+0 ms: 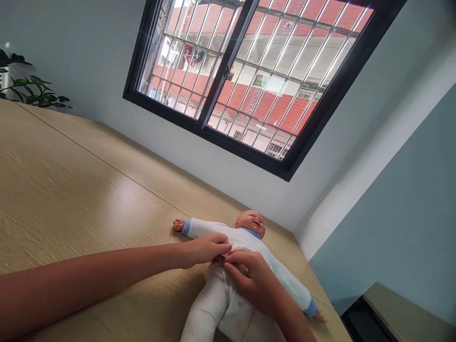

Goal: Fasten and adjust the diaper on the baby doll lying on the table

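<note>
Pale walls and a barred window (249,76) stand behind a long wooden counter (71,190), with a leafy plant (32,90) at its far left end. On the counter, near the right corner, a doll (235,266) lies on its back in white clothes with blue collar and cuffs, its head toward the wall and its arms spread out to the sides. The person's left hand (204,249) reaches in from the left and rests on the doll's middle, its fingers drawn together and pinching at the white cloth. The right hand (252,278) comes from below and lies on the doll's belly, just beside the left, its fingertips also pressed to the cloth at the waist. The two hands touch or nearly touch there. The doll's white legs run toward the lower edge of the view.
</note>
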A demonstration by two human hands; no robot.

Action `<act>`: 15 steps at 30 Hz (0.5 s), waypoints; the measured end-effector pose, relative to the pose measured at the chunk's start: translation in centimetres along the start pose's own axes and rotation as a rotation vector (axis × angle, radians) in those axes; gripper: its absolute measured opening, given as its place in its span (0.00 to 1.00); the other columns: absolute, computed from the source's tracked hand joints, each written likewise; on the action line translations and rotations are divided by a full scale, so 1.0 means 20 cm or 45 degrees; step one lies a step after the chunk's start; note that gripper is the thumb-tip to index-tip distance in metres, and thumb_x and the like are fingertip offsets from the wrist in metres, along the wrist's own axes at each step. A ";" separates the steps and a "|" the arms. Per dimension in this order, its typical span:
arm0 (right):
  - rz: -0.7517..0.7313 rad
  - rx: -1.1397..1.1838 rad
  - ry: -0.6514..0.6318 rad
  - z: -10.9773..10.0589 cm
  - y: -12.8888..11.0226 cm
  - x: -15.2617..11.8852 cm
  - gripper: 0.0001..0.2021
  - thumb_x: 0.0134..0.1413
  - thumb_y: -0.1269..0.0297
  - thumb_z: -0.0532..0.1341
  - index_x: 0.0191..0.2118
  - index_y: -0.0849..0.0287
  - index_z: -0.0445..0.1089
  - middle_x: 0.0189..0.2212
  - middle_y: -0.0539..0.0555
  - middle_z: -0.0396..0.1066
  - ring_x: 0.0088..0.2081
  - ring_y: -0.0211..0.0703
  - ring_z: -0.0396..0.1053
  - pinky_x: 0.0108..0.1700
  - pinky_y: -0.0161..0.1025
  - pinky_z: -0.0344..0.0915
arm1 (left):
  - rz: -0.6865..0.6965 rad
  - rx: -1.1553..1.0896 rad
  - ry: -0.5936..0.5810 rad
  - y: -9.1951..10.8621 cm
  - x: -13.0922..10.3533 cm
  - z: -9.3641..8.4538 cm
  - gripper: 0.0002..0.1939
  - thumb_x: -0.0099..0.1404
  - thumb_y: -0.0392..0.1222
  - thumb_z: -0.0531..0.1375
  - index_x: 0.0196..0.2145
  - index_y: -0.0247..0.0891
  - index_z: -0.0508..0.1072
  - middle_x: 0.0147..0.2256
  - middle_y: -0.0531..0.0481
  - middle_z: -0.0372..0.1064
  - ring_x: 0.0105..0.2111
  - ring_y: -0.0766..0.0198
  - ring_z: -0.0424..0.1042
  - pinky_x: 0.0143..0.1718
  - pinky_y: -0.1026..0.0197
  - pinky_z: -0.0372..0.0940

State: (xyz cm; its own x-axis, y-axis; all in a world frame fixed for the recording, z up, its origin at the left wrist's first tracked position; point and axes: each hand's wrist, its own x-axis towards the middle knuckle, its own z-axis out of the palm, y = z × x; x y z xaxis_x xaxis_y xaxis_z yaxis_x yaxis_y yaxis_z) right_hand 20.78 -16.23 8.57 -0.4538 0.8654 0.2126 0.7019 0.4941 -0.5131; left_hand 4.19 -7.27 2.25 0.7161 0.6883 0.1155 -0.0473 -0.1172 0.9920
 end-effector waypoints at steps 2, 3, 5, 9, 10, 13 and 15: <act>0.107 0.034 0.110 -0.01 0.03 -0.01 0.10 0.61 0.66 0.57 0.33 0.57 0.76 0.30 0.48 0.74 0.34 0.40 0.67 0.38 0.35 0.59 | 0.010 -0.008 -0.013 0.00 0.00 0.01 0.16 0.63 0.53 0.59 0.28 0.38 0.65 0.27 0.52 0.59 0.26 0.65 0.56 0.28 0.59 0.50; 0.161 0.015 0.158 -0.01 0.04 -0.01 0.08 0.59 0.65 0.59 0.32 0.57 0.75 0.28 0.48 0.72 0.32 0.39 0.65 0.35 0.34 0.57 | 0.013 -0.016 -0.006 0.00 -0.01 0.02 0.15 0.62 0.52 0.60 0.27 0.38 0.65 0.26 0.52 0.59 0.26 0.65 0.56 0.28 0.59 0.50; 0.217 -0.077 0.229 0.01 0.05 0.00 0.06 0.55 0.63 0.63 0.31 0.58 0.73 0.25 0.47 0.69 0.29 0.38 0.60 0.32 0.35 0.54 | 0.021 -0.044 0.022 0.01 -0.01 0.03 0.15 0.62 0.52 0.60 0.28 0.38 0.66 0.26 0.51 0.60 0.26 0.64 0.57 0.28 0.58 0.49; 0.201 -0.272 0.310 0.09 0.06 0.05 0.11 0.55 0.60 0.63 0.27 0.60 0.68 0.26 0.49 0.68 0.30 0.39 0.59 0.32 0.36 0.51 | 0.040 -0.014 0.083 0.02 -0.01 0.04 0.16 0.63 0.53 0.59 0.28 0.38 0.66 0.25 0.51 0.58 0.25 0.64 0.56 0.27 0.58 0.47; 0.210 -0.303 0.320 0.10 0.07 0.05 0.12 0.56 0.60 0.62 0.26 0.60 0.67 0.26 0.50 0.68 0.30 0.39 0.58 0.33 0.36 0.50 | 0.043 0.008 0.098 0.02 -0.01 0.05 0.15 0.63 0.52 0.59 0.27 0.39 0.65 0.25 0.52 0.57 0.25 0.64 0.54 0.26 0.58 0.45; 0.270 -0.334 0.326 0.11 0.08 0.06 0.13 0.56 0.62 0.60 0.23 0.60 0.64 0.24 0.50 0.66 0.29 0.39 0.58 0.32 0.36 0.49 | 0.044 0.056 0.120 0.03 -0.01 0.06 0.11 0.61 0.47 0.59 0.27 0.39 0.63 0.25 0.53 0.55 0.25 0.64 0.53 0.27 0.58 0.44; 0.308 -0.333 0.325 0.11 0.08 0.06 0.12 0.55 0.63 0.60 0.22 0.60 0.63 0.24 0.50 0.65 0.28 0.39 0.57 0.32 0.36 0.49 | 0.033 0.071 0.136 0.03 -0.02 0.07 0.10 0.60 0.46 0.59 0.27 0.38 0.64 0.25 0.53 0.56 0.26 0.64 0.53 0.27 0.59 0.44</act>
State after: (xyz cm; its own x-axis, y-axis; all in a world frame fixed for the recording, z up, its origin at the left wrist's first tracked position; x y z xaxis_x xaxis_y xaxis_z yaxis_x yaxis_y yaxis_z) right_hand 20.17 -14.51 6.12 -0.1322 0.9354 0.3279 0.9016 0.2509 -0.3525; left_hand 4.92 -8.56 2.68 0.6367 0.7566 0.1491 -0.0242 -0.1737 0.9845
